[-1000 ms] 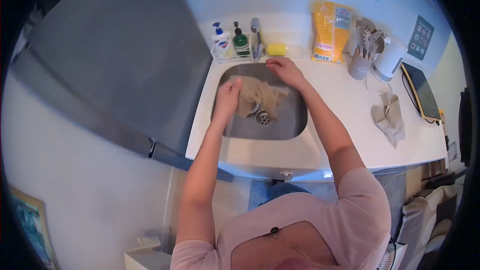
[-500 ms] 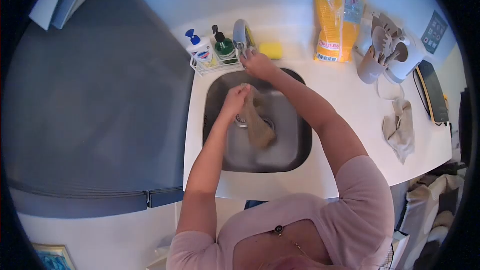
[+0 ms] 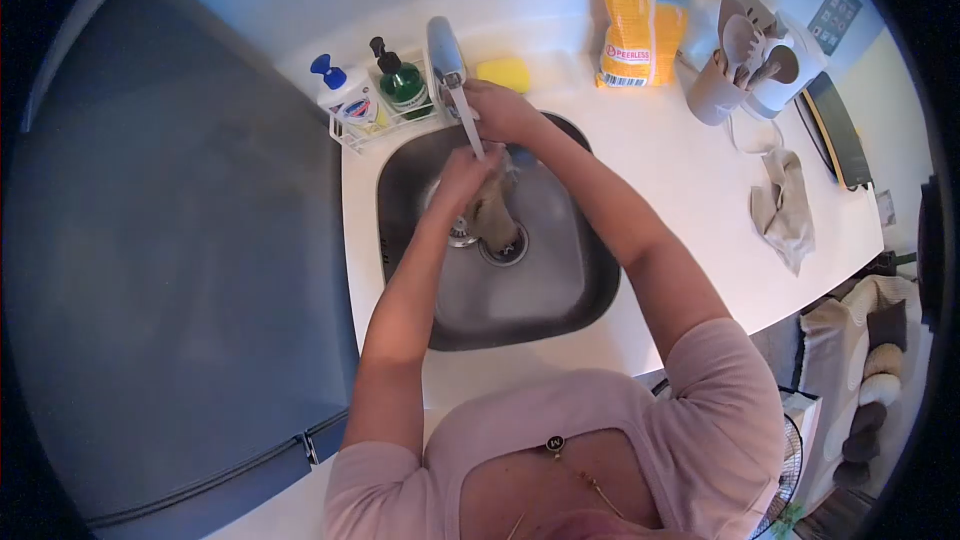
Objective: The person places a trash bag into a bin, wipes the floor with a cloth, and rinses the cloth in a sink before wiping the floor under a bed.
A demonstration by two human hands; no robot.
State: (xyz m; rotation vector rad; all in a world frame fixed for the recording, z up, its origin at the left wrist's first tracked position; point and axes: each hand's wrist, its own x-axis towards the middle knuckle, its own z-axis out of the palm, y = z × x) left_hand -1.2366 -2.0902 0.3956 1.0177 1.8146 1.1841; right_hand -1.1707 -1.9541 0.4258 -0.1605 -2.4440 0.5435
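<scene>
A brown cloth (image 3: 493, 217) hangs from the closed fingers of my left hand (image 3: 464, 180), down inside the steel sink (image 3: 490, 302) over the drains. Water runs from the faucet (image 3: 443, 48) in a thin stream (image 3: 468, 125) onto the left hand and the top of the cloth. My right hand (image 3: 503, 112) is up at the faucet, its fingers curled at the handle just behind the stream; the handle itself is mostly hidden by them.
Behind the sink stand a white pump bottle (image 3: 350, 100) and a green pump bottle (image 3: 402, 85) in a wire rack, with a yellow sponge (image 3: 503, 74) to their right. Farther right are a yellow bag (image 3: 632, 25), a utensil holder (image 3: 716, 92) and a beige cloth (image 3: 783, 208).
Water now flows from the faucet, where none showed before. The brown cloth has dropped lower and bunched under my left hand. The view has shifted; my right hand stays by the faucet.
</scene>
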